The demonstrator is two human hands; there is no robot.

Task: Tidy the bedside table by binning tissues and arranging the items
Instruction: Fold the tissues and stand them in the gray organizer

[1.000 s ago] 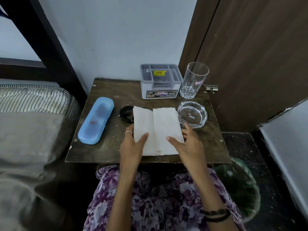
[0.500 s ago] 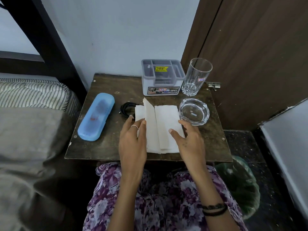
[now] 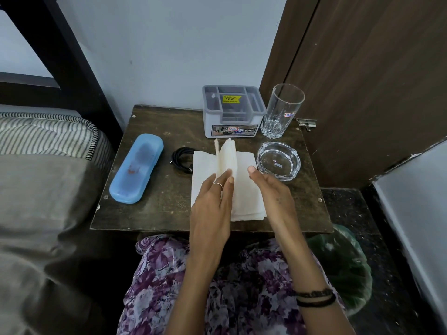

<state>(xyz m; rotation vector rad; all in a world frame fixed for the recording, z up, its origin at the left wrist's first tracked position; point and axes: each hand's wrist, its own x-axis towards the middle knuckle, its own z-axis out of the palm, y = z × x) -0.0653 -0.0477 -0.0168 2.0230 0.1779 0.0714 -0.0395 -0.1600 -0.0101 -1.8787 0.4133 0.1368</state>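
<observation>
A white tissue (image 3: 244, 189) lies on the dark wooden bedside table (image 3: 154, 209), near its front edge. Its left flap stands upright along the middle fold. My left hand (image 3: 212, 204) presses against that raised flap with flat fingers. My right hand (image 3: 273, 189) rests on the tissue's right half, fingers apart. A blue case (image 3: 136, 168) lies at the table's left. A black cable (image 3: 181, 159) is coiled just left of the tissue. At the back stand a grey organiser box (image 3: 232, 112) and a tall glass (image 3: 281, 110). A glass ashtray (image 3: 278, 162) sits right of the tissue.
A green-lined bin (image 3: 343, 267) stands on the floor below the table's front right corner. A bed with a striped mattress (image 3: 43, 136) adjoins the table on the left. A brown door (image 3: 362, 81) rises on the right, and my lap is against the table's front.
The tissue's left half has been lifted from flat to upright by my left hand, folding toward the right half. My right hand has shifted slightly right on the tissue.
</observation>
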